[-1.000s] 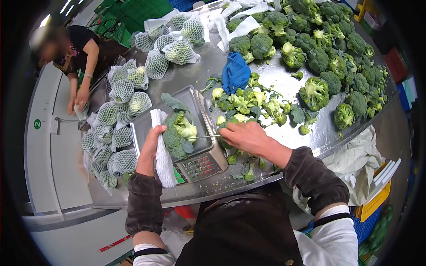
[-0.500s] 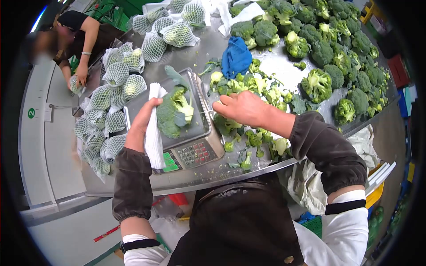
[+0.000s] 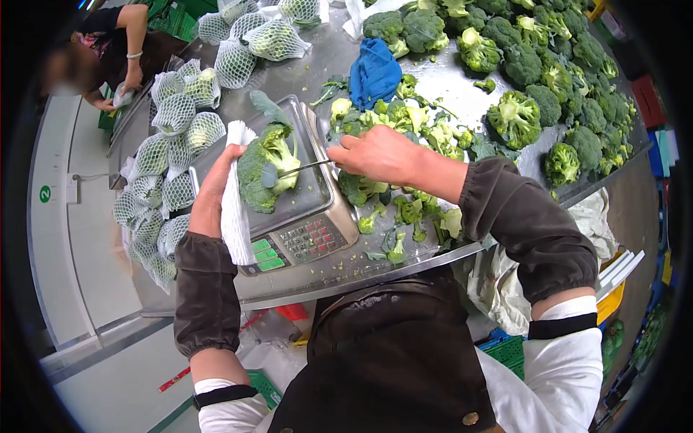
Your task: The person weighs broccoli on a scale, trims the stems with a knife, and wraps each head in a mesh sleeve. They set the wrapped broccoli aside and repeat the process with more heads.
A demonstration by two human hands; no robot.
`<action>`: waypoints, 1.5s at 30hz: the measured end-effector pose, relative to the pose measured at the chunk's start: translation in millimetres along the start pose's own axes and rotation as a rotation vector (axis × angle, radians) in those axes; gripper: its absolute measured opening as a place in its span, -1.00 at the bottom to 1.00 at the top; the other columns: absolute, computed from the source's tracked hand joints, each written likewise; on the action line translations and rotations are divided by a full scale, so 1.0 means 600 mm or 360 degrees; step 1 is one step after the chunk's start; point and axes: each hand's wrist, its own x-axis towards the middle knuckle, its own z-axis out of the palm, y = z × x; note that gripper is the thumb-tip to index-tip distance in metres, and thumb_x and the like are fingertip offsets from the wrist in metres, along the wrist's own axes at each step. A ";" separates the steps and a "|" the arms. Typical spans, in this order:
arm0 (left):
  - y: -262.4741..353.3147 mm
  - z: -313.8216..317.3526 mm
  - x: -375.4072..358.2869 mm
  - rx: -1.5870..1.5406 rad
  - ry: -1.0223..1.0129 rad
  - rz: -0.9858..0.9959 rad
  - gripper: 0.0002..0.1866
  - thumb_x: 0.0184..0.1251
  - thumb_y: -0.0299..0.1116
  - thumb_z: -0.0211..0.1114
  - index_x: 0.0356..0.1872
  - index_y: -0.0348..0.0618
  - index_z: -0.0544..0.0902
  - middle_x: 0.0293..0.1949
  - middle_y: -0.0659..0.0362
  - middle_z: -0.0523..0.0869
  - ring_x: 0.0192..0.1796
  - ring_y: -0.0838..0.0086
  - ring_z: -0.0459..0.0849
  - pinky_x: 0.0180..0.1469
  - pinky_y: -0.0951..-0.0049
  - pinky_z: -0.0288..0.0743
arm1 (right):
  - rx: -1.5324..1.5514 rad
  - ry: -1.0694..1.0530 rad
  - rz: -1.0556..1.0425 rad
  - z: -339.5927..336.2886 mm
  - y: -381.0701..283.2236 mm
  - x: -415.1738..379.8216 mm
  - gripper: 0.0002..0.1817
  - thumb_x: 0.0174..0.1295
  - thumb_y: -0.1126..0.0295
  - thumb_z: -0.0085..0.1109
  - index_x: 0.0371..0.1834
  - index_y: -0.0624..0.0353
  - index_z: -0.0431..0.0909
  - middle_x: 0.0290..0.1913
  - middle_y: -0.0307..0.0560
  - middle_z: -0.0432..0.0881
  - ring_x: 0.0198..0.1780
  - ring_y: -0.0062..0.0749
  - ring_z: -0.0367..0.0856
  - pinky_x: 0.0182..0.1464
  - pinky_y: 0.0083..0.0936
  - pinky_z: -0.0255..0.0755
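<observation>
Gripping a white net sleeve (image 3: 237, 209) and a broccoli head (image 3: 254, 177) in the left hand (image 3: 215, 186), with the thumb showing at the sleeve's top end and the other fingers hidden behind. Curled tightly round the knife (image 3: 309, 166) with the right hand (image 3: 377, 155), pointing the thin blade left from the fingertips to the broccoli's pale stalk; impossible to tell how deep. Held over the scale (image 3: 338, 229), between both sets of fingers. Strewn just beside and below the right fingers: loose broccoli pieces (image 3: 410, 209). Beyond those fingers: a blue cloth (image 3: 375, 76). Past the left fingers: netted broccoli (image 3: 173, 115).
</observation>
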 end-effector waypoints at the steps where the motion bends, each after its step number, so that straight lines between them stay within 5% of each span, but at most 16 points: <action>1: -0.001 -0.003 0.004 -0.0007 0.0005 0.0001 -0.53 0.08 -0.16 0.19 -0.02 -0.26 0.49 -0.20 0.09 0.63 -0.24 0.40 0.64 -0.14 0.41 0.53 | 0.0030 -0.0102 -0.0019 -0.002 0.001 0.004 -0.81 0.10 0.36 0.03 -0.26 0.09 0.28 -0.45 -0.06 0.42 -0.52 -0.13 0.56 -0.54 -0.22 0.42; 5: 0.006 0.009 0.010 0.0413 -0.0009 0.0061 -0.56 0.07 -0.19 0.22 -0.08 -0.29 0.50 -0.23 0.16 0.60 -0.29 0.51 0.57 -0.19 0.51 0.45 | 0.0025 -0.0393 -0.0057 0.000 -0.008 0.005 -0.79 0.11 0.43 -0.03 -0.17 0.16 0.33 -0.38 0.13 0.52 -0.42 0.01 0.61 -0.42 -0.16 0.49; 8: -0.005 0.050 0.014 0.1339 0.0075 0.0513 -0.61 0.05 -0.19 0.24 -0.20 -0.33 0.60 -0.32 0.21 0.60 -0.27 0.55 0.49 -0.15 0.53 0.32 | -0.0072 -0.0547 -0.0076 0.007 -0.011 0.008 -0.79 0.11 0.46 -0.05 -0.16 0.20 0.34 -0.37 0.13 0.55 -0.38 0.02 0.62 -0.39 -0.18 0.51; 13: -0.010 0.023 0.020 0.1111 0.0139 0.0447 -0.61 0.06 -0.17 0.22 -0.22 -0.31 0.59 -0.33 0.21 0.59 -0.27 0.55 0.48 -0.19 0.53 0.31 | -0.0078 -0.0677 0.0044 0.000 -0.026 0.023 -0.82 0.11 0.48 -0.03 -0.20 0.23 0.36 -0.33 0.14 0.58 -0.36 -0.02 0.64 -0.39 -0.23 0.52; 15: -0.014 0.002 0.015 0.0723 0.0348 0.0342 -0.60 0.09 -0.15 0.20 -0.15 -0.27 0.56 -0.28 0.19 0.58 -0.28 0.54 0.49 -0.21 0.52 0.34 | -0.0086 -0.0598 0.0037 0.019 -0.021 0.006 -0.82 0.11 0.48 -0.04 -0.21 0.22 0.33 -0.38 0.11 0.54 -0.42 -0.05 0.63 -0.44 -0.23 0.51; 19: -0.044 -0.070 0.007 -0.0219 0.0244 0.0514 -0.58 0.14 -0.17 0.15 -0.05 -0.25 0.47 -0.22 0.13 0.59 -0.23 0.40 0.60 -0.17 0.41 0.50 | -0.0083 -0.0492 0.0124 0.003 -0.021 -0.032 -0.83 0.09 0.49 -0.02 -0.23 0.21 0.35 -0.41 0.06 0.56 -0.40 -0.05 0.63 -0.42 -0.23 0.51; 23: -0.056 -0.115 -0.003 0.0045 0.0399 0.0662 -0.50 0.11 -0.14 0.17 0.03 -0.25 0.45 -0.17 0.09 0.61 -0.19 0.34 0.62 -0.12 0.32 0.54 | 0.0155 -0.0160 0.0452 0.000 -0.061 -0.063 -0.86 0.16 0.36 0.02 -0.29 0.14 0.33 -0.41 0.03 0.53 -0.45 -0.02 0.58 -0.47 -0.19 0.45; 27: -0.058 -0.113 -0.022 -0.0065 0.0402 0.0680 -0.49 0.09 -0.18 0.19 0.03 -0.29 0.43 -0.18 0.10 0.61 -0.21 0.34 0.62 -0.15 0.32 0.54 | 0.0938 0.0111 0.0916 0.021 -0.115 -0.088 -0.75 0.20 0.23 0.08 -0.28 0.19 0.37 -0.55 0.05 0.52 -0.48 0.04 0.52 -0.44 -0.19 0.35; 29: -0.056 -0.116 -0.029 0.0132 0.0433 0.0737 -0.46 0.08 -0.21 0.18 0.11 -0.25 0.41 -0.14 0.11 0.59 -0.17 0.37 0.60 -0.11 0.35 0.52 | 0.1029 0.0327 0.1566 0.030 -0.110 -0.129 -0.71 0.20 0.22 0.10 -0.17 0.20 0.42 -0.60 0.02 0.50 -0.48 -0.02 0.54 -0.44 -0.22 0.34; 31: -0.037 -0.075 -0.047 0.0403 0.0317 0.0803 -0.37 0.05 -0.23 0.25 0.22 -0.15 0.38 -0.07 0.15 0.54 -0.05 0.44 0.52 0.01 0.45 0.40 | 0.0526 0.0469 0.1721 0.048 -0.075 -0.194 -0.66 0.18 0.26 0.11 -0.04 0.17 0.41 -0.53 0.01 0.51 -0.49 -0.06 0.55 -0.42 -0.24 0.37; 33: -0.031 -0.063 -0.043 0.0925 0.0409 0.0715 -0.35 0.07 -0.18 0.28 0.23 -0.16 0.36 -0.03 0.12 0.54 -0.02 0.44 0.50 0.05 0.48 0.35 | 0.0052 0.0445 0.1712 0.049 -0.051 -0.252 -0.63 0.14 0.32 0.14 0.01 0.16 0.39 -0.37 0.05 0.53 -0.37 -0.06 0.56 -0.35 -0.24 0.40; 37: -0.040 -0.034 -0.046 0.1087 0.0343 0.0999 -0.36 0.12 -0.14 0.29 0.20 -0.20 0.38 -0.02 0.07 0.54 0.03 0.40 0.49 0.12 0.47 0.28 | -0.0098 0.0097 0.1777 0.028 -0.046 -0.274 -0.56 0.06 0.42 0.19 0.04 0.24 0.36 -0.12 0.12 0.48 -0.01 0.02 0.44 -0.10 -0.22 0.38; 40: -0.028 0.015 -0.113 0.1877 0.1056 0.1648 -0.53 0.16 -0.20 0.23 0.07 -0.22 0.49 -0.06 0.01 0.56 -0.01 0.42 0.52 0.04 0.43 0.34 | 0.0352 0.0652 0.1342 -0.019 -0.079 -0.218 -0.51 0.05 0.45 0.22 0.08 0.28 0.35 0.02 0.19 0.43 0.05 0.02 0.40 0.11 -0.29 0.29; 45: -0.068 0.135 -0.184 0.0951 -0.0579 0.0768 -0.59 0.24 -0.28 0.13 0.10 -0.21 0.49 -0.24 0.25 0.62 -0.24 0.62 0.53 -0.16 0.57 0.41 | 0.0987 0.0833 0.0556 -0.110 -0.156 -0.072 -0.24 -0.11 0.37 0.36 0.23 0.23 0.25 0.18 0.02 0.34 0.20 -0.21 0.33 0.15 -0.34 0.30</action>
